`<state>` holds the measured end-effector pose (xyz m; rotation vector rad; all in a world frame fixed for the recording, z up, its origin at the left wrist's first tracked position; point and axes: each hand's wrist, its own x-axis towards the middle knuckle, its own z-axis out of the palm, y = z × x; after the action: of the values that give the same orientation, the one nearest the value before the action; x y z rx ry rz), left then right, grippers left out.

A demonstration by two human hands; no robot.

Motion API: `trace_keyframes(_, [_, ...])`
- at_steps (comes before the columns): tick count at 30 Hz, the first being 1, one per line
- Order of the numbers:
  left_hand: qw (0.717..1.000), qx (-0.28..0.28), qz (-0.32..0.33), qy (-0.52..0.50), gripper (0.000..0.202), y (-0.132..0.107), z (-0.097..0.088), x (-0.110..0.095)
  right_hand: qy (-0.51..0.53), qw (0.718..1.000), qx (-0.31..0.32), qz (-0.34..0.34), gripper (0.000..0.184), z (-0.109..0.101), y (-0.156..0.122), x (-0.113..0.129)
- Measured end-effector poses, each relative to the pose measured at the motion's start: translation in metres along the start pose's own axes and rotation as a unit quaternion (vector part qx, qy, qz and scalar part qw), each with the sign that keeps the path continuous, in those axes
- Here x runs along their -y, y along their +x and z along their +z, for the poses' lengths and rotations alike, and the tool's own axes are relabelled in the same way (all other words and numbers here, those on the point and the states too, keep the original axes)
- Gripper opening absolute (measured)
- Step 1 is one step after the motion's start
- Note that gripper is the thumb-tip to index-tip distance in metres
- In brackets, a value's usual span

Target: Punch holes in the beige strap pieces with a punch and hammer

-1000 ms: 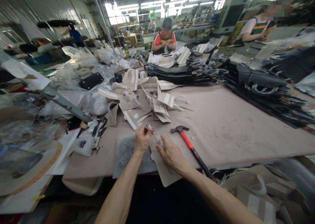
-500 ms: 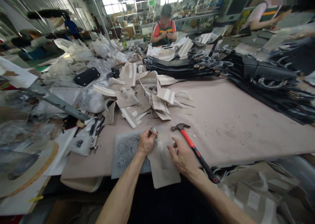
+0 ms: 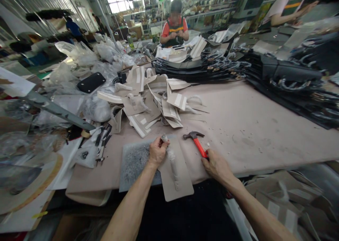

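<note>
A short metal punch (image 3: 164,138) stands in the closed fingers of my left hand (image 3: 157,152), over the upper end of a grey-beige panel (image 3: 182,179). Along that panel runs a plastic-wrapped handle (image 3: 172,163). The panel lies partly on a worn, pitted slab (image 3: 132,174) and overhangs the table's front edge. To the right, my right hand (image 3: 217,165) is wrapped round the red and black grip of a claw hammer (image 3: 199,146). The hammer lies on the table with its head pointing away from me; my hand and wrist hide most of its lower grip.
Beyond the slab is a loose heap of similar beige panels (image 3: 153,110). Stacks of black panels with handles (image 3: 196,69) line the table's far side and right. Clear plastic bags (image 3: 79,53) crowd the left by a slanted metal bar (image 3: 60,108). A co-worker (image 3: 174,29) sits opposite.
My right hand has moved from beside the panel, fingers loose, rightward onto the hammer's grip and closed round it. My left hand stays on the punch. The view has shifted slightly.
</note>
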<state>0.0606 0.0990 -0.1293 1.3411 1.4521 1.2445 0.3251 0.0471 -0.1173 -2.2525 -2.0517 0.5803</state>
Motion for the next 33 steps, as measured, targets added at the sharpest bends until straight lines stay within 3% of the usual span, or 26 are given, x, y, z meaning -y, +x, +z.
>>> trace_keyframes(3, [1.0, 0.003, 0.018, 0.025, 0.021, -0.002, 0.0, -0.003, 0.156, 0.985, 0.061, 0.031, 0.011, -0.006, 0.003, 0.004])
trace_keyframes(4, [0.999, 0.004, 0.03, 0.037, 0.02, -0.002, 0.0, -0.003, 0.251, 0.961, 0.103, 0.053, 0.01, -0.009, 0.002, 0.007])
trace_keyframes(7, [0.995, 0.004, 0.067, 0.073, 0.018, -0.005, -0.001, -0.003, 0.49, 0.836, 0.221, 0.114, 0.01, -0.021, -0.004, 0.022])
trace_keyframes(8, [0.994, 0.006, 0.076, 0.083, 0.017, -0.006, -0.002, -0.003, 0.523, 0.809, 0.236, 0.123, 0.011, -0.026, -0.007, 0.029])
trace_keyframes(9, [0.992, 0.009, 0.082, 0.091, 0.017, -0.007, -0.002, -0.002, 0.533, 0.805, 0.231, 0.12, 0.015, -0.033, -0.01, 0.036])
trace_keyframes(10, [0.991, 0.014, 0.088, 0.098, 0.017, -0.007, -0.002, -0.002, 0.524, 0.822, 0.201, 0.1, 0.019, -0.04, -0.014, 0.042])
trace_keyframes(12, [0.988, 0.025, 0.099, 0.112, 0.018, -0.008, -0.003, -0.002, 0.461, 0.883, 0.087, 0.011, 0.029, -0.056, -0.019, 0.053])
trace_keyframes(15, [0.986, 0.033, 0.108, 0.122, 0.017, -0.008, -0.003, -0.002, 0.258, 0.952, -0.094, -0.137, 0.034, -0.074, -0.024, 0.062])
trace_keyframes(17, [0.987, 0.028, 0.106, 0.122, 0.015, -0.008, -0.003, -0.003, 0.123, 0.968, -0.103, -0.191, 0.031, -0.081, -0.024, 0.064])
trace_keyframes(20, [0.987, 0.023, 0.104, 0.122, 0.011, -0.008, -0.002, -0.001, 0.003, 0.972, -0.039, -0.232, 0.025, -0.095, -0.021, 0.066])
trace_keyframes(22, [0.987, 0.024, 0.107, 0.12, 0.012, -0.008, -0.002, 0.001, -0.005, 0.968, -0.06, -0.244, 0.024, -0.113, -0.022, 0.071])
trace_keyframes(25, [0.986, 0.029, 0.11, 0.12, 0.015, -0.008, -0.003, 0.002, 0.09, 0.944, -0.213, -0.237, 0.027, -0.141, -0.029, 0.083])
trace_keyframes(27, [0.986, 0.032, 0.109, 0.126, 0.016, -0.008, -0.003, 0.002, 0.166, 0.91, -0.317, -0.207, 0.029, -0.144, -0.033, 0.089])
trace_keyframes(28, [0.985, 0.033, 0.107, 0.129, 0.016, -0.008, -0.003, 0.001, 0.179, 0.903, -0.336, -0.198, 0.031, -0.139, -0.034, 0.09])
trace_keyframes(30, [0.985, 0.032, 0.102, 0.132, 0.015, -0.008, -0.003, 0.001, 0.135, 0.931, -0.266, -0.21, 0.032, -0.12, -0.034, 0.086])
trace_keyframes(33, [0.986, 0.031, 0.099, 0.131, 0.014, -0.008, -0.002, 0.002, -0.008, 0.97, -0.054, -0.238, 0.029, -0.092, -0.028, 0.073])
